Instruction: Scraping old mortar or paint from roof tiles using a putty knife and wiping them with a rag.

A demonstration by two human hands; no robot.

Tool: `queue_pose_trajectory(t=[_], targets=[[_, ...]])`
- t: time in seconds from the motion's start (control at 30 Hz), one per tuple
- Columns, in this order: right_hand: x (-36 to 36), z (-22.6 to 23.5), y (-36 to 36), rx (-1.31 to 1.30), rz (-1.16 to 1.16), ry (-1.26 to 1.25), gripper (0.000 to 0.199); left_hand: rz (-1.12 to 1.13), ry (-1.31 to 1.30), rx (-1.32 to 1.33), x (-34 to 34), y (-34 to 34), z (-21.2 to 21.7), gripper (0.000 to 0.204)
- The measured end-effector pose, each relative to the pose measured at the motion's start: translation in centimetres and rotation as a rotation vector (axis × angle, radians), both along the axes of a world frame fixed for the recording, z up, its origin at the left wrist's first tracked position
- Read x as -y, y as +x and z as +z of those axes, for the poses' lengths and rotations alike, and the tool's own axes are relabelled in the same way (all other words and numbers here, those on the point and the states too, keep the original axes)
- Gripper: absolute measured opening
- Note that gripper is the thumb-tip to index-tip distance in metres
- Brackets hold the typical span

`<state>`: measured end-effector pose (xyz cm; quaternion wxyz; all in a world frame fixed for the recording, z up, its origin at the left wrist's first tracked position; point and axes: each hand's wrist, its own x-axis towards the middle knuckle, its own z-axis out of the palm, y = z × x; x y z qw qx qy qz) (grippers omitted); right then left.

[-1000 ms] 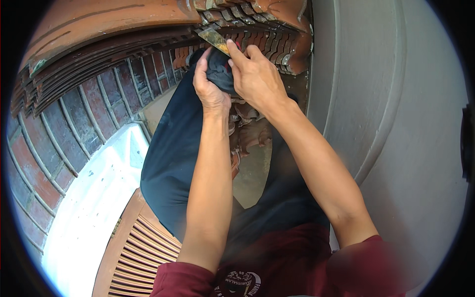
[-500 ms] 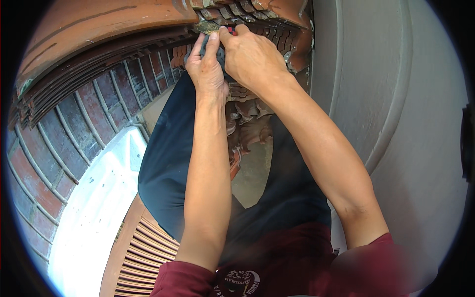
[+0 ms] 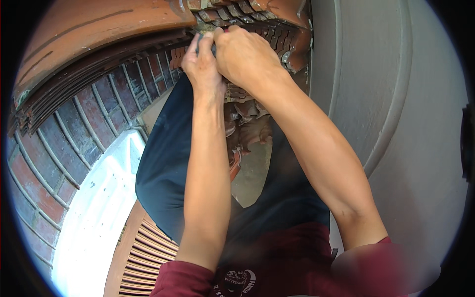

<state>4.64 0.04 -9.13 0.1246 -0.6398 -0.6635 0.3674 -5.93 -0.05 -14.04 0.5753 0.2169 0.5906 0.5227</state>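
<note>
Both hands have moved up and left over the last second; the blade, fully exposed then, is now mostly behind fingers. Writing: white emblem with lettering on the maroon shirt. Visible part of blade lies across the view, long axis roughly left-right, free end left, beside the edge of the clay tiles; contact cannot be told. Right hand: fingers curled, clamped on the blade's tool. Left hand: thumb and fingers just beside blade; cannot tell what they grip.
</note>
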Motion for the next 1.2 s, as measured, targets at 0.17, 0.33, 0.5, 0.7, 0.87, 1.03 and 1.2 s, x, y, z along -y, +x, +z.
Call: queue_pose_trajectory(t=[0.17, 0.33, 0.5, 0.7, 0.87, 1.03, 1.2], targets=[[0.3, 0.4, 0.2, -0.039, 0.017, -0.058, 0.030, -0.014, 0.003, -0.058, 0.8, 0.2, 0.4, 0.056], [-1.1, 0.0, 0.1, -0.067, 0.011, -0.176, 0.032, -0.008, 0.003, -0.055, -0.2, 0.0, 0.2, 0.047], [2.3, -1.3, 1.5, -0.027, -0.066, -0.007, 0.029, 0.236, 0.125, 0.017, 1.7, -0.5, 0.2, 0.051], [7.1, 0.3, 3.7, -0.138, -0.256, -0.114, 0.032, -0.050, 0.306, -0.640, 0.4, 0.7, -2.5, 0.032], [11.0, -1.1, 4.9, -0.257, -0.406, -0.085, 0.038, -0.214, 0.262, -0.962, 0.8, 1.7, -1.2, 0.033], [12.0, -1.2, 5.0, -0.281, -0.501, -0.149, 0.038, -0.119, 0.260, -0.822, 2.5, 2.7, -1.8, 0.033], [11.6, -1.1, 5.1, -0.319, -0.426, -0.050, 0.039, -0.146, 0.233, -0.752, 2.3, 2.9, -2.3, 0.031]])
